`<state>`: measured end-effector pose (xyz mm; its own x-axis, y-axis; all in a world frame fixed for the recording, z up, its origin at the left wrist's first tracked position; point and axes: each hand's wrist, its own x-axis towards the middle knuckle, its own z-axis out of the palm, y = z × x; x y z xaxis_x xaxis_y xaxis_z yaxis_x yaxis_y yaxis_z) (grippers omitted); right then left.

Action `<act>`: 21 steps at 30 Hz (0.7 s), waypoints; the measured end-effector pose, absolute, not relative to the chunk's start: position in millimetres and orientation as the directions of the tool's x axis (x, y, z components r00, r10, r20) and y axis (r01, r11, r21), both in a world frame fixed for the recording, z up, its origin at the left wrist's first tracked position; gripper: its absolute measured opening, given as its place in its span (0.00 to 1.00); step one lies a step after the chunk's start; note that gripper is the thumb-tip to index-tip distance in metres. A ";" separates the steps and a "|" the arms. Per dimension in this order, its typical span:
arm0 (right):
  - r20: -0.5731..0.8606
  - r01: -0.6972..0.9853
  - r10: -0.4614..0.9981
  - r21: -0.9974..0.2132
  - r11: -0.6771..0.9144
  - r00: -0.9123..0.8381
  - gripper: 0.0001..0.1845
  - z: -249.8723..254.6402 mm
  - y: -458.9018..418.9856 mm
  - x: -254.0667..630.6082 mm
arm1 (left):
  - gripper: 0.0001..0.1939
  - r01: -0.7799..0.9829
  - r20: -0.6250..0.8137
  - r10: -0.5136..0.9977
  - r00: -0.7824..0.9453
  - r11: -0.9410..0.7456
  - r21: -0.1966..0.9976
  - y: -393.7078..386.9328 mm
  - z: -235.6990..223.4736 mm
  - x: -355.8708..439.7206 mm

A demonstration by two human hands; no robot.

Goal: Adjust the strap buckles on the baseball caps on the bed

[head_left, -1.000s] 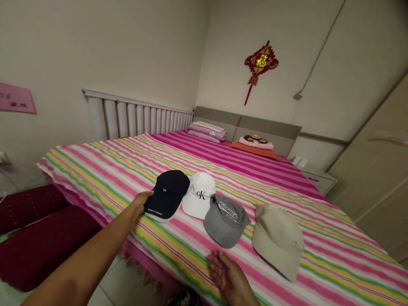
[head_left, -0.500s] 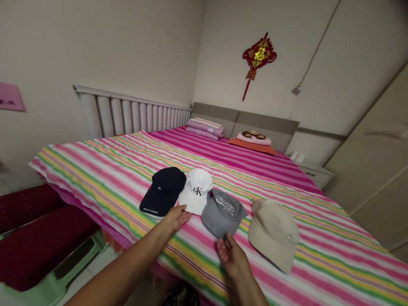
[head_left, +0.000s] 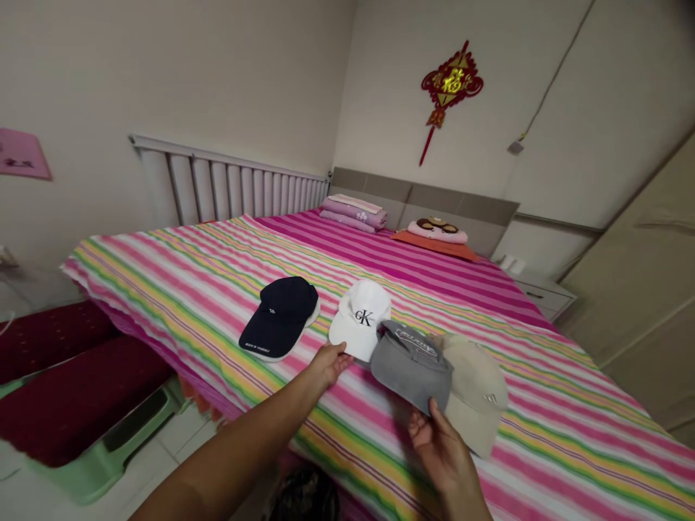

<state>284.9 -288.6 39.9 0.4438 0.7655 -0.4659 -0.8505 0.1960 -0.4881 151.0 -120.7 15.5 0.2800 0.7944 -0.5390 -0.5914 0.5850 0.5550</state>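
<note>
Gripping gray cap (head_left: 411, 365) in right hand (head_left: 442, 456), fingers clamped on its lower edge, cap tilted and held up off striped bedspread (head_left: 570, 434), overlapping beige cap (head_left: 478, 391) in view. Left hand (head_left: 327, 365) open, empty, just beside brim of white cap (head_left: 361, 318); navy cap (head_left: 279, 318) lying flat beyond.

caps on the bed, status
Right hand holding grey cap by brim, overlapping beige cap; left hand touching white cap; navy cap lying apart.

The white cap (head_left: 359, 318) bears a black "CK" and the red wall knot (head_left: 450, 83) a gold 福.
</note>
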 end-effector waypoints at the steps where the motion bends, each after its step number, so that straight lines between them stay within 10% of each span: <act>1: -0.453 -0.843 0.765 -0.494 0.212 0.457 0.13 42.0 -293.7 286.8 | 0.13 -0.589 -0.536 0.792 0.293 0.591 0.551 -124.0 14.7 154.5; 14: -0.075 -0.622 0.810 -0.682 0.384 0.582 0.25 105.5 -342.1 278.8 | 0.22 -0.148 -0.624 0.487 0.611 0.844 0.515 -180.2 11.1 154.5; 21: -0.189 -0.484 0.923 -0.875 -0.004 0.334 0.19 36.5 -386.8 257.1 | 0.29 -0.360 -0.096 0.472 0.877 0.775 0.520 -187.7 52.2 109.1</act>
<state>257.1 -386.8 36.5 0.3341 0.9233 -0.1893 -0.4835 -0.0045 -0.8753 109.1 -187.7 52.2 0.8765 0.4718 -0.0956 -0.3603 0.7746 0.5197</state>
